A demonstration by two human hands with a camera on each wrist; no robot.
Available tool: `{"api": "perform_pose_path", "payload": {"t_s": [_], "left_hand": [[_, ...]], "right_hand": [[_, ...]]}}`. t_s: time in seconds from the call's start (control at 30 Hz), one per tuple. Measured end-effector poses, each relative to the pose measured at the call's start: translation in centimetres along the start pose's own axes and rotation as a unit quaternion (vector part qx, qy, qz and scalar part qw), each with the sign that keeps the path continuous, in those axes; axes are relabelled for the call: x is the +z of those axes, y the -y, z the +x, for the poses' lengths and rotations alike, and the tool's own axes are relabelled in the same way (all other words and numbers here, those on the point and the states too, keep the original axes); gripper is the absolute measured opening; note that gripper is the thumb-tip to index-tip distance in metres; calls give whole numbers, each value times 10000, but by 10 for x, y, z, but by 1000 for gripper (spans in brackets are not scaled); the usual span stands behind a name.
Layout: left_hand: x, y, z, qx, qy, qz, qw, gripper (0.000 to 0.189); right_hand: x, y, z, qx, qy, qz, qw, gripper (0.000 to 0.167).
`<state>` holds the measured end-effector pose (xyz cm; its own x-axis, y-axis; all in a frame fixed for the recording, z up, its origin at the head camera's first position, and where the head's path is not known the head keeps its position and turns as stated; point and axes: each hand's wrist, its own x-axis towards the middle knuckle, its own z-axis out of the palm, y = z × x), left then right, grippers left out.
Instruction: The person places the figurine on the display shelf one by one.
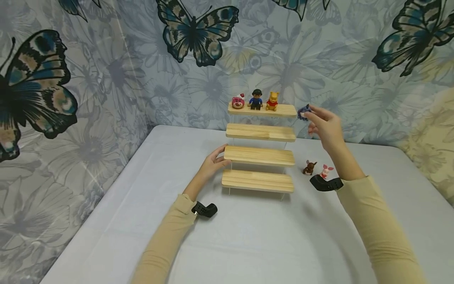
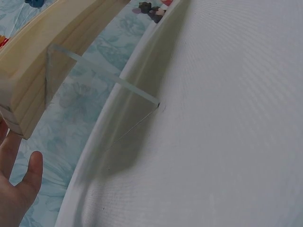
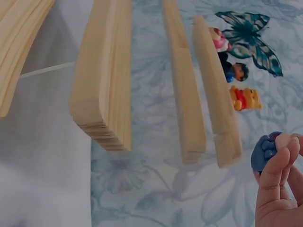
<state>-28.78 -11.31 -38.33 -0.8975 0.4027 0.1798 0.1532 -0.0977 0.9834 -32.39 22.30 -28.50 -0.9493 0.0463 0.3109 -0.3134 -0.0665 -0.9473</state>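
Note:
Beside the right end of the top shelf, my right hand (image 1: 327, 128) pinches a small blue-purple animal figurine (image 1: 304, 113) between thumb and fingertips. In the right wrist view the figurine (image 3: 263, 153) shows blue and rounded, partly covered by the fingers. A four-tier stand with pale wooden shelves (image 1: 260, 156) and clear supports is on the white table. My left hand (image 1: 213, 162) touches the left end of its second shelf from the bottom. Seen from the left wrist, the thumb (image 2: 32, 176) stands apart from the wood. A pink bear (image 1: 238, 102), a dark-haired figure (image 1: 255, 99) and a yellow bear (image 1: 272, 101) line the top shelf.
On the table right of the stand, a brown animal figurine (image 1: 309, 167) and a pink piglet figurine (image 1: 325, 171) stand close below my right forearm. A butterfly-patterned cloth (image 1: 213, 79) hangs behind the white table (image 1: 248, 240).

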Motion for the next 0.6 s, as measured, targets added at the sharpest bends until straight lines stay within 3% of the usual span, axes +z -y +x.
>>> {"api": "perform_pose_path", "payload": {"t_s": [0.17, 0.47, 0.6], "left_hand": [[1, 1, 1, 31, -9, 16, 10000, 63], [1, 0, 0, -45, -37, 34, 10000, 63], [1, 1, 0, -37, -29, 32, 10000, 62]], "right_hand": [[14, 14, -6, 19, -13, 438, 9990, 47], [23, 10, 4, -126, -277, -94, 9995, 49], [27, 8, 8, -142, -266, 145, 9994, 50]]}}
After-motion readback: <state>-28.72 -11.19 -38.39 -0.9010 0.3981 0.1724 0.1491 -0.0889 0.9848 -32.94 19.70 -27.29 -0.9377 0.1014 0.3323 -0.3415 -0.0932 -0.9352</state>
